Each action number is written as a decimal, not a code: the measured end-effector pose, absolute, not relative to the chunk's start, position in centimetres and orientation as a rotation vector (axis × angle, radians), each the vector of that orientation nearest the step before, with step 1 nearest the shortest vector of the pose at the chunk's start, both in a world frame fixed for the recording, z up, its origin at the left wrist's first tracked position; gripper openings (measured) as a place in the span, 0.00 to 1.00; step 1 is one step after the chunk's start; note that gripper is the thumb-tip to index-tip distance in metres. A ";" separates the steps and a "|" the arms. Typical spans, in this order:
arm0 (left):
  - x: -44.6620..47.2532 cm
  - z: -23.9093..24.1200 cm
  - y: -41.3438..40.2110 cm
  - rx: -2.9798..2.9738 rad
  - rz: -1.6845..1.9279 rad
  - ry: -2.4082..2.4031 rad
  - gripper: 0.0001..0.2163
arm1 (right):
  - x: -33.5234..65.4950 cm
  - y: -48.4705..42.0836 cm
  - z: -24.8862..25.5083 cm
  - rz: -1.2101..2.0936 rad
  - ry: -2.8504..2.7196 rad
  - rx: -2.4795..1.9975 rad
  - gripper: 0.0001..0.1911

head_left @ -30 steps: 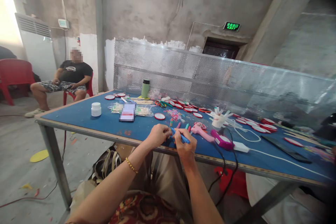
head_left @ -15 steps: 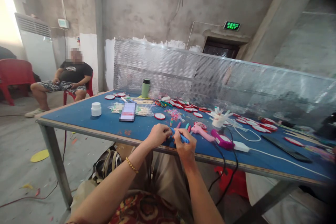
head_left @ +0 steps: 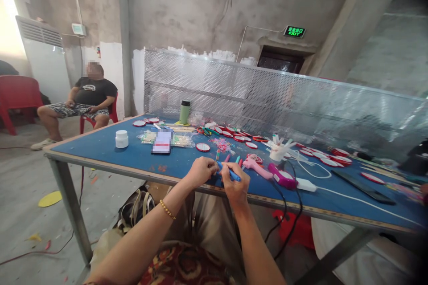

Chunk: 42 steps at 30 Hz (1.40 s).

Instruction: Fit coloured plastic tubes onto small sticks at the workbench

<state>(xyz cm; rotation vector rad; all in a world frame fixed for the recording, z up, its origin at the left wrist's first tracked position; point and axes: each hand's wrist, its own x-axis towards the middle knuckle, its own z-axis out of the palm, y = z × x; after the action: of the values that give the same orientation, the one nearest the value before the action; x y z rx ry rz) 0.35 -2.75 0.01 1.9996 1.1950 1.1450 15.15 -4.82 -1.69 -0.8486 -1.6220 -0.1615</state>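
Note:
My right hand (head_left: 236,183) is closed around a blue marker pen (head_left: 235,177), its tip pointing left toward my left fingers. My left hand (head_left: 203,171) is pinched near the table's front edge, almost touching the pen tip. Just beyond those fingertips a narrow strip with green and orange bands (head_left: 218,155) stands out; its lower end is hidden, and I cannot tell whether it is what the fingers grip. Past my hands lie several coloured pens (head_left: 238,160), a pink handled tool (head_left: 257,168) and a purple device (head_left: 282,177).
On the blue table (head_left: 100,153) are a white jar (head_left: 121,139), a phone (head_left: 162,141), a green bottle (head_left: 185,112), several red-rimmed discs (head_left: 203,147), small colourful bands (head_left: 221,144) and a white cup of sticks (head_left: 277,152). Cables hang over the front edge. A person (head_left: 95,91) sits at left.
The view has shifted very slightly. Both hands keep almost the same pose, with the blue marker pen still in my right hand.

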 end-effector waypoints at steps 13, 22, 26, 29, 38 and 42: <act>0.3 0.4 -3.1 2.005 1.130 1.228 0.12 | 15.2 -4.8 -1.6 -0.171 -1.612 -0.860 0.13; 0.2 0.7 -3.4 2.014 1.124 1.213 0.12 | 15.2 -4.9 -1.7 -0.179 -1.601 -0.866 0.12; 0.2 0.6 -3.4 2.017 1.132 1.207 0.12 | 15.1 -4.9 -1.6 -0.175 -1.606 -0.869 0.12; 0.2 0.5 -3.2 2.021 1.140 1.204 0.13 | 15.1 -4.9 -1.7 -0.169 -1.615 -0.861 0.12; 0.2 -0.1 -2.8 2.000 1.151 1.183 0.13 | 15.1 -5.1 -1.5 -0.127 -1.635 -0.889 0.12; 0.2 -0.1 -2.8 1.992 1.152 1.185 0.12 | 15.0 -5.1 -1.5 -0.128 -1.632 -0.881 0.12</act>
<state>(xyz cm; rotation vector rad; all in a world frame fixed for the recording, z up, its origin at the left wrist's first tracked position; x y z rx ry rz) 0.22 -2.81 -0.09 1.9924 1.1852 1.1524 15.03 -5.15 -1.52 -0.8810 -1.6317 -0.1282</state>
